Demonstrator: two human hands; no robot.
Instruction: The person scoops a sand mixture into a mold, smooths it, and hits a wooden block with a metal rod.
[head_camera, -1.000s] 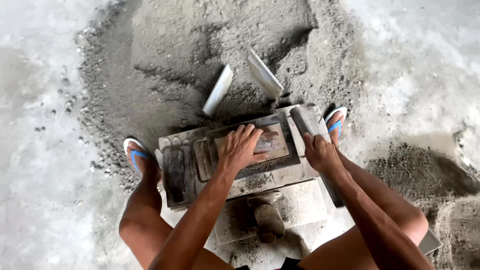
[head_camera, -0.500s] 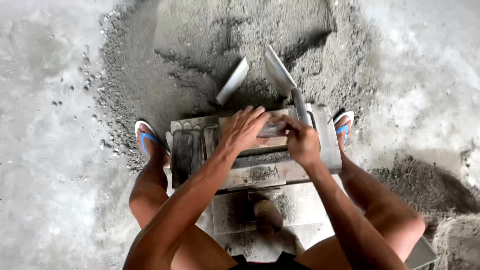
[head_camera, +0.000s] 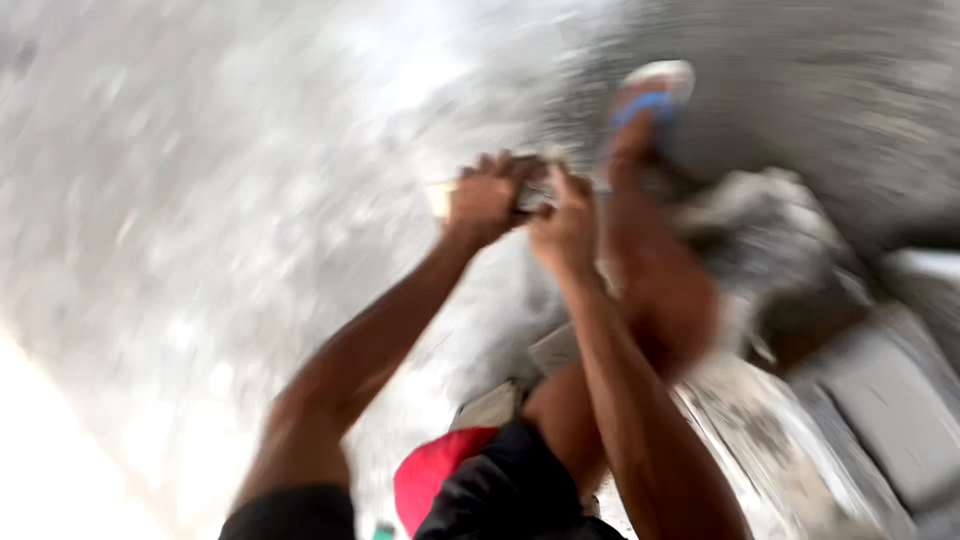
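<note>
small dark object (head_camera: 533, 197) | blurred | clasped between both hands, raised

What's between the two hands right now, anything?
In the blurred head view, the left hand and right hand are raised close together, with a small dark object gripped between them. Motion blur makes it unclear what the object is.

1. One camera only is sitting on the person's head, so no second view is sharing the scene.
2. It is looking steeply down along both arms, close to the left hand (head_camera: 483, 200) and right hand (head_camera: 565, 225).
3. It is tilting sideways, with the floor (head_camera: 200, 200) smearing into blur and a foot (head_camera: 640, 120) lying ahead.
</note>
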